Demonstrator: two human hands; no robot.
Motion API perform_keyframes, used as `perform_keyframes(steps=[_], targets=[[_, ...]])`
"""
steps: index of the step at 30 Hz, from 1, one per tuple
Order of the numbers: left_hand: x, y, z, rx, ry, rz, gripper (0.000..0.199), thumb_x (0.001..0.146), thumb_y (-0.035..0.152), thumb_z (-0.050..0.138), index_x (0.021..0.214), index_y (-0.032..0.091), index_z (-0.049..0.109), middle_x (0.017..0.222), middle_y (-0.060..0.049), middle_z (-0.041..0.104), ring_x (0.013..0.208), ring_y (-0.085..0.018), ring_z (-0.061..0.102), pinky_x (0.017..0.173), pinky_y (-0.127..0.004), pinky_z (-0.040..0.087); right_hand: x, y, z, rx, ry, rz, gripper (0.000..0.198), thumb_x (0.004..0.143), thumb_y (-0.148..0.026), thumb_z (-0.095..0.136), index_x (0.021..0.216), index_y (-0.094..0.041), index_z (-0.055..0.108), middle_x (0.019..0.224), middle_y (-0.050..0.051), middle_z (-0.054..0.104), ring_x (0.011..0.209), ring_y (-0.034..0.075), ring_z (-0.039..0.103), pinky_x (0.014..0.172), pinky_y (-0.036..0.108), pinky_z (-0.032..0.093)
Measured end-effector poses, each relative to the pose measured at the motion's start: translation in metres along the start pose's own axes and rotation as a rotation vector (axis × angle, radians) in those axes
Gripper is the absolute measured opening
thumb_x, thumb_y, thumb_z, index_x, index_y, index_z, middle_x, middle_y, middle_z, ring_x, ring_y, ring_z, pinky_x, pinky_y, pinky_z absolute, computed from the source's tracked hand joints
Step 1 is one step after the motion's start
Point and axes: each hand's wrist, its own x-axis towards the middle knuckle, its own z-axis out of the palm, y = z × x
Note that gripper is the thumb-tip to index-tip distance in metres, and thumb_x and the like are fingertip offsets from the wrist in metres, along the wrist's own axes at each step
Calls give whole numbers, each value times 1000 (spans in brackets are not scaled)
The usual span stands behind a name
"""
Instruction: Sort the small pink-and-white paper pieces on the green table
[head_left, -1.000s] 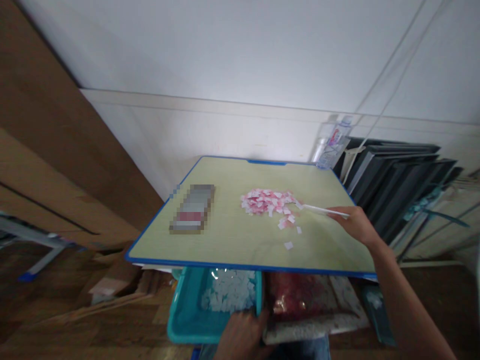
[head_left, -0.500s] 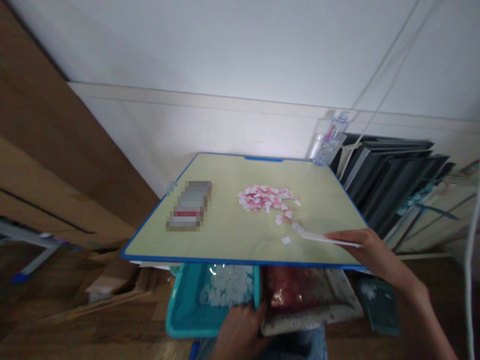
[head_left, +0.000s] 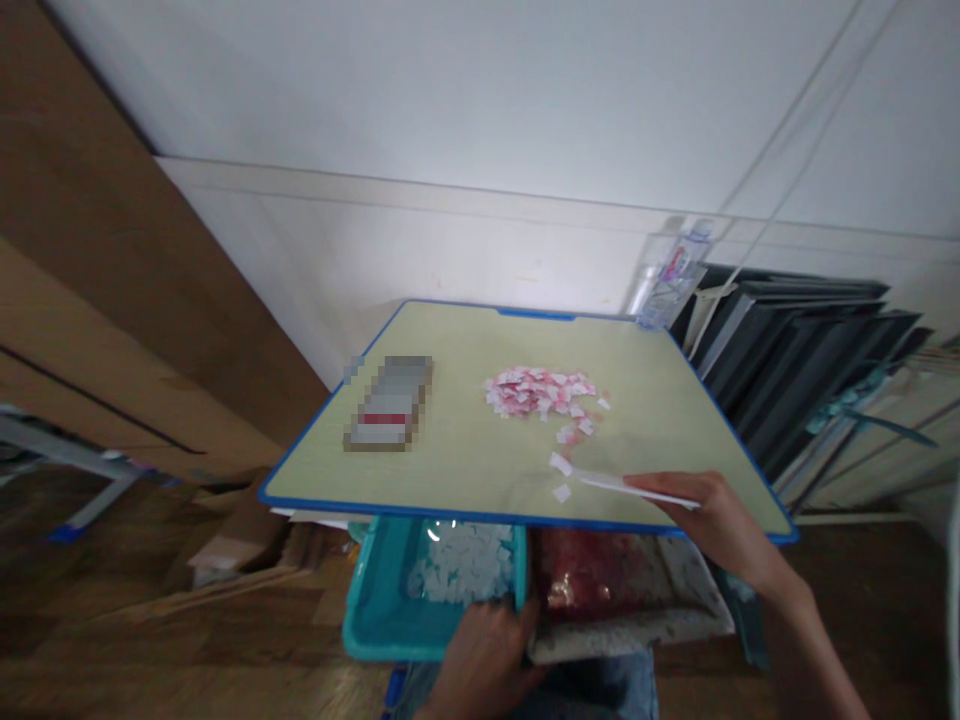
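My right hand point(head_left: 705, 510), fingers closed, grips a slim white stick-like tool point(head_left: 600, 482) over the board's front right. At the tool's tip lies a small white piece point(head_left: 560, 463); whether it sticks to the tip I cannot tell. Another loose white piece point(head_left: 562, 493) lies just in front. Beyond them is a pile of pink-and-white flakes point(head_left: 529, 390) on the pale yellow, blue-edged board point(head_left: 450, 470). My left hand point(head_left: 487, 655) is curled at the near right corner of a teal basin point(head_left: 358, 600), its thumb outside the rim, fingertips hidden. White pieces point(head_left: 465, 560) fill part of the basin.
A blurred-out flat object point(head_left: 390, 405) lies on the board's left. Beside the basin sits a tray point(head_left: 622, 635) with red, glossy content. A clear bottle point(head_left: 679, 275) stands at the back right, near dark folders point(head_left: 802, 340). Cardboard point(head_left: 240, 540) lies on the floor, left.
My right hand and the white tool have moved left; the tip now meets a small white piece. My left hand stays at the basin. The whole view has shifted slightly.
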Motion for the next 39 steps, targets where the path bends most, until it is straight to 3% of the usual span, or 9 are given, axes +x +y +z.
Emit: perform_keyframes(steps=[6,11,13,17,22,26,31,36,39], targets=[[-1,0,-2,-11,-15,4,37,78,37,51,111,19,45,87,-9,58,79,-26,53,66,-33,39,-9,7,-1,-71,93,80,25,79,-26,46,95,-22,66,96,5,66,87,24,62,77,36,49],[0,-1,0,-11,-1,19,36,81,39,46,111,19,45,85,-9,58,77,-27,53,65,-35,39,-25,15,-6,-106,60,81,26,78,-24,47,97,-23,65,97,4,66,88,23,62,77,34,50],[-1,-1,1,-7,2,13,36,82,41,45,110,19,46,86,-10,58,78,-27,53,66,-35,38,-28,12,-4,-115,104,83,26,77,-24,48,96,-23,65,96,4,66,87,23,62,75,34,51],[-1,-1,2,-2,-7,0,38,81,42,47,111,20,45,85,-9,58,79,-27,53,67,-35,38,-24,0,4,-82,29,23,30,77,-17,44,100,-23,63,99,3,65,89,22,61,78,34,49],[-1,-1,2,3,14,20,42,81,43,47,115,19,43,84,-9,58,76,-27,53,65,-35,39,-21,-2,8,-106,209,91,26,78,-21,46,95,-22,65,96,4,67,87,22,62,79,35,49],[0,-2,3,19,33,18,37,81,43,46,110,19,46,81,-8,58,74,-27,53,63,-34,39,-25,0,6,-60,97,37,26,79,-21,45,95,-22,65,96,3,66,89,21,61,79,32,49],[0,-3,4,24,35,37,36,81,41,47,109,20,45,82,-8,59,74,-27,54,62,-34,39,-26,0,7,-62,141,64,26,78,-22,45,95,-21,65,96,5,67,87,22,62,79,33,49],[0,-3,3,31,36,33,35,80,40,48,108,19,45,79,-8,59,72,-26,54,61,-33,39,-25,-5,4,-47,36,5,30,78,-18,44,98,-23,65,96,4,66,87,21,62,77,32,50],[1,-3,4,30,50,40,33,80,41,47,106,20,46,78,-7,59,71,-26,54,60,-33,40,-24,-5,0,-58,43,16,28,78,-20,46,97,-23,65,94,4,67,84,20,63,74,29,51]])
